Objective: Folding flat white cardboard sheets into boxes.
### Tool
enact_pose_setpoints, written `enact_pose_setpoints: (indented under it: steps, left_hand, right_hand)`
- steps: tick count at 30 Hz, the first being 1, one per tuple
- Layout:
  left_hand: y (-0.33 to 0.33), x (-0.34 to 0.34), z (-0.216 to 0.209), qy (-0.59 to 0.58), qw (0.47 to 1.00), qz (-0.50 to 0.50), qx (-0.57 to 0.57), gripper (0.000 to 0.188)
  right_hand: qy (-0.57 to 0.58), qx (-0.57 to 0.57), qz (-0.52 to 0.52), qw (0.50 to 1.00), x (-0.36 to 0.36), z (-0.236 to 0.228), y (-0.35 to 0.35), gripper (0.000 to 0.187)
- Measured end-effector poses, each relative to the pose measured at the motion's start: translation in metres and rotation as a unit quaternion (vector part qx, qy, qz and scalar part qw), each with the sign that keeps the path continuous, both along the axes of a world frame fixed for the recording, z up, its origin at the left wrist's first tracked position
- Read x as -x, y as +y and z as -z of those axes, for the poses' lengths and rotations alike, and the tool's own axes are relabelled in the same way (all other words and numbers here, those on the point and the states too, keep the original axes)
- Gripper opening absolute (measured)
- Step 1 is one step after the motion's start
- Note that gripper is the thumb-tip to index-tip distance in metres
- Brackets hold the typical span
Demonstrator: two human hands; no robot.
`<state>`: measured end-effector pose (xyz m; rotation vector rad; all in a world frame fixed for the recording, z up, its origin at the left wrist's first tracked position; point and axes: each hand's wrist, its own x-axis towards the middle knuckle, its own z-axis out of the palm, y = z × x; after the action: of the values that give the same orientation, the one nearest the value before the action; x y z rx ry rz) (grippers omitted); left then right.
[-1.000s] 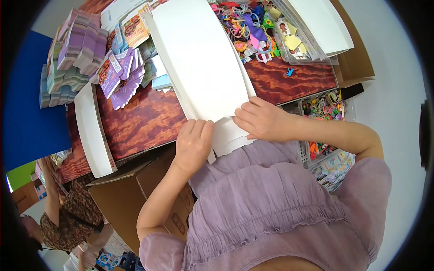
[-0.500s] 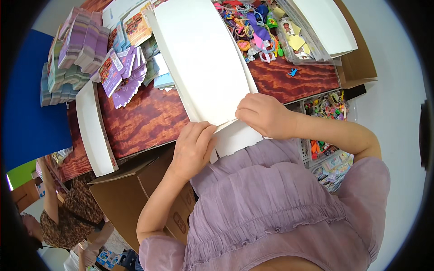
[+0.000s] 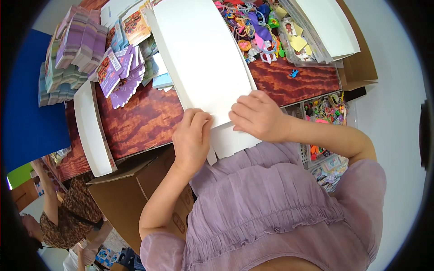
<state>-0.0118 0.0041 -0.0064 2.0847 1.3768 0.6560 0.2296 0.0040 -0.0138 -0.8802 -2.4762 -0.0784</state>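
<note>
Curled fingers (image 3: 195, 114) of the left hand (image 3: 191, 140) are pinching, nearly together, the lower left corner of a long, smooth white cardboard box (image 3: 196, 54) slanting from the upper middle to the frame's centre. Bent fingers of the right hand (image 3: 260, 116) are resting at its lower right corner; whether they are gripping cannot be told. Below, a flat, notched flap (image 3: 235, 139) is jutting toward a gauzy, gathered mauve dress (image 3: 266, 189). At upper left, purple cards (image 3: 129, 88) are lying fanned.
</note>
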Motion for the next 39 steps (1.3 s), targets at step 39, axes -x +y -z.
enact_pose_setpoints:
  steps: [39]
  left_hand:
    - [-0.021, -0.037, -0.015, -0.483, 0.823, -0.248, 0.164, 0.048]
  right_hand:
    - [0.086, 0.120, 0.013, 0.989, 0.052, -0.025, -0.007, 0.011]
